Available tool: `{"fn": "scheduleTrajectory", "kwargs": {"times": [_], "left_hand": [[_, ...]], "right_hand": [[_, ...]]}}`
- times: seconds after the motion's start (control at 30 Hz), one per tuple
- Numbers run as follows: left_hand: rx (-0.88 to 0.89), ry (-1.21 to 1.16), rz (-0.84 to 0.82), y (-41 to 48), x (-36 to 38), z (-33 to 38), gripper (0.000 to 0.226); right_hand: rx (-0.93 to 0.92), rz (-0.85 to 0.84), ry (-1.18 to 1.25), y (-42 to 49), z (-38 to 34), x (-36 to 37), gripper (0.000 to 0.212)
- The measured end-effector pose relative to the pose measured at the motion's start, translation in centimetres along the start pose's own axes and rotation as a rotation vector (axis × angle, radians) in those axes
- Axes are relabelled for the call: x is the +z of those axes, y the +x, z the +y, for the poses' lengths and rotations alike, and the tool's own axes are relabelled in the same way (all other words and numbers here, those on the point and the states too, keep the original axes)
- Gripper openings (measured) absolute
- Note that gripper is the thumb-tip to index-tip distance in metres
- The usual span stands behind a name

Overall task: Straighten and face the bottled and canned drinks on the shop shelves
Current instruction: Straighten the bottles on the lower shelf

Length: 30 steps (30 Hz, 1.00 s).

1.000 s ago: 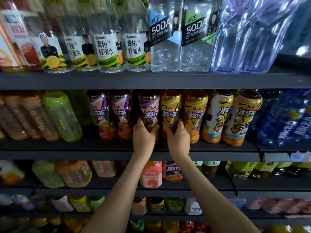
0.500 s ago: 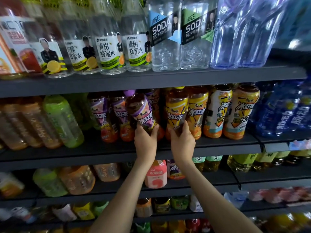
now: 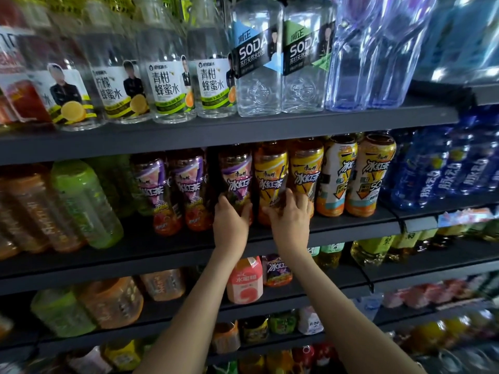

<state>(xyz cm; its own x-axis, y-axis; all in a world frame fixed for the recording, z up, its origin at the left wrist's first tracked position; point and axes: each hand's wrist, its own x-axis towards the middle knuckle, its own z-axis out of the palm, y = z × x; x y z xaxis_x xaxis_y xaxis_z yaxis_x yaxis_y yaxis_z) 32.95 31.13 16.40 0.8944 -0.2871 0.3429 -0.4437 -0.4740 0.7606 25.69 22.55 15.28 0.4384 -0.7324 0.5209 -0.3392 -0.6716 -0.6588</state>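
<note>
Tea row judged nearly faced: left hand's (image 3: 231, 222) grip clasping the purple-label bottle (image 3: 237, 179) low, right hand's (image 3: 291, 220) grip wrapping the yellow-label bottle (image 3: 270, 179) beside it, both upright on the middle shelf (image 3: 351, 229). Still to do, probably the seemingly slanting green bottle (image 3: 83, 203) and amber bottles (image 3: 32, 211) further left. Half a second earlier tipped leftward and drawn out, the purple one; now plumb in line.

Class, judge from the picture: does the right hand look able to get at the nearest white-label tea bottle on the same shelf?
Probably yes. The white-label bottle stands in the front row just right of the right hand, with nothing before it; the hand must first let go of the yellow-label bottle.
</note>
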Motion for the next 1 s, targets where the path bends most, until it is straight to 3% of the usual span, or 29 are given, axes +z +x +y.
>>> {"fn": "scheduleTrajectory", "kwargs": {"times": [0.1, 0.2, 0.3, 0.4, 0.5, 0.77, 0.9, 1.0], "left_hand": [[0.009, -0.035, 0.106, -1.3, 0.4, 0.6, 0.076], [0.182, -0.045, 0.321, -3.3, 1.5, 1.3, 0.060], [0.284, -0.072, 0.217, -4.2, 2.9, 2.4, 0.049], [0.175, -0.044, 0.060, -3.9, 4.5, 3.3, 0.066], [0.098, -0.057, 0.029, -3.4, 5.6, 3.6, 0.073], [-0.016, 0.016, 0.240, -3.8, 7.6, 5.2, 0.067], [-0.006, 0.016, 0.406, -5.2, 9.3, 6.2, 0.073], [0.232, -0.042, 0.465, -6.4, 11.2, 7.9, 0.046]], "right_hand": [[0.018, 0.098, 0.159, -0.5, 1.1, -0.8, 0.053], [0.087, 0.175, 0.202, 0.2, 2.9, -1.9, 0.052], [0.126, 0.018, 0.108, 1.7, 4.4, -2.2, 0.066], [0.117, -0.100, 0.078, 2.3, 4.8, -1.9, 0.072], [0.087, -0.073, 0.063, 2.4, 5.2, -1.9, 0.064], [-0.004, -0.086, 0.118, 2.9, 6.6, -2.9, 0.050], [-0.142, 0.154, 0.224, 3.5, 8.9, -5.6, 0.028], [0.006, 0.323, 0.235, 5.5, 11.3, -7.6, 0.039]]}}
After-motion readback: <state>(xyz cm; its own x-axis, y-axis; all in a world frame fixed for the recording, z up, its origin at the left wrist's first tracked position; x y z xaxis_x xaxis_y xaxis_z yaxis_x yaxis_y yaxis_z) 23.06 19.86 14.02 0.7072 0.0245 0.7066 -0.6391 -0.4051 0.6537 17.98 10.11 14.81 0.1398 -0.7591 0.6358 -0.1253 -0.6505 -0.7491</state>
